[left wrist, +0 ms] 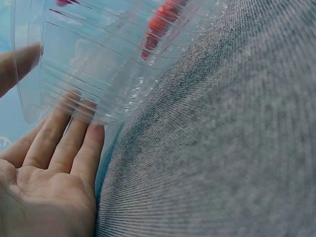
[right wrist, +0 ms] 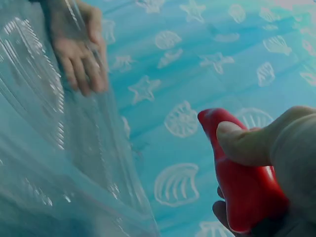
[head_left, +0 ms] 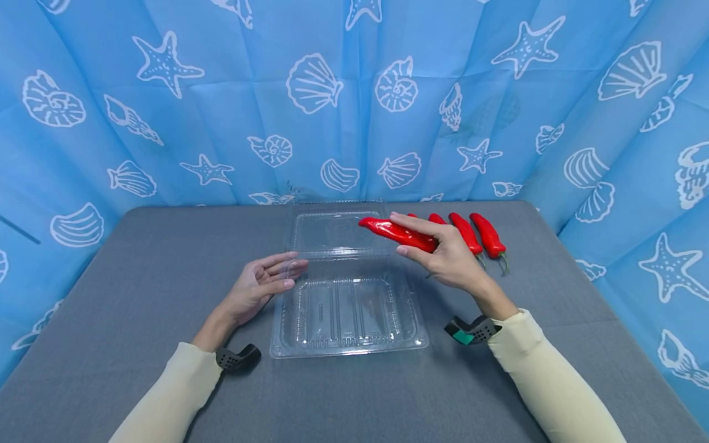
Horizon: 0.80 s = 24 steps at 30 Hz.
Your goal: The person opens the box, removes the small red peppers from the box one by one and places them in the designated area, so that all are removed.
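Observation:
A clear plastic clamshell container (head_left: 349, 314) stands on the table with its lid (head_left: 335, 231) folded back. At the container's left side is my left hand (head_left: 263, 286), its fingers straight against the wall. In the left wrist view, the fingertips of the left hand (left wrist: 64, 148) overlap the clear plastic. My right hand (head_left: 451, 255) pinches a red chili pepper (head_left: 396, 232) between thumb and fingers, raised over the right part of the container and lid. The pepper's pointed tip faces left. The right wrist view shows the thumb on the pepper (right wrist: 247, 187).
Several more red peppers (head_left: 488, 235) lie in a row at the back right, partly hidden behind the right hand. A grey cloth covers the table (head_left: 166, 264). A blue curtain (head_left: 354, 123) with shell and starfish prints hangs behind it.

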Tool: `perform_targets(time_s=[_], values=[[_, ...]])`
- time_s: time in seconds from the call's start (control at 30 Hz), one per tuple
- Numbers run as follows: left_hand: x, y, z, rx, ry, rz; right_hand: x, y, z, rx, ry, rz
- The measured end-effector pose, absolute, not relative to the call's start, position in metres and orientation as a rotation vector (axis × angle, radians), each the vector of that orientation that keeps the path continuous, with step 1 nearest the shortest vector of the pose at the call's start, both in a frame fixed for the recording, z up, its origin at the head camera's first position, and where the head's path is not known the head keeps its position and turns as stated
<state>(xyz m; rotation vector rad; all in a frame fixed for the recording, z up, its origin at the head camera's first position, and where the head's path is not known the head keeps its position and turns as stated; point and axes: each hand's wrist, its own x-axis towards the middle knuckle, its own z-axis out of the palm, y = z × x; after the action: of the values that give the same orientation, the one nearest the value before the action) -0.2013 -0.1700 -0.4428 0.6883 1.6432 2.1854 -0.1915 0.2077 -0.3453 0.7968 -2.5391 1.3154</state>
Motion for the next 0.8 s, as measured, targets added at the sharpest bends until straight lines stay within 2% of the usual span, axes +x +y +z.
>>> perform_targets(time_s=[0.4,0.8], values=[[-0.201,-0.170,-0.443,0.676,1.661,2.171,-0.210,0.252,-0.343,0.484,-2.528,1.361],[-0.201,-0.170,-0.443,0.685,1.667,2.168,-0.229,0.301,-0.355,0.120,-2.564,1.360]])
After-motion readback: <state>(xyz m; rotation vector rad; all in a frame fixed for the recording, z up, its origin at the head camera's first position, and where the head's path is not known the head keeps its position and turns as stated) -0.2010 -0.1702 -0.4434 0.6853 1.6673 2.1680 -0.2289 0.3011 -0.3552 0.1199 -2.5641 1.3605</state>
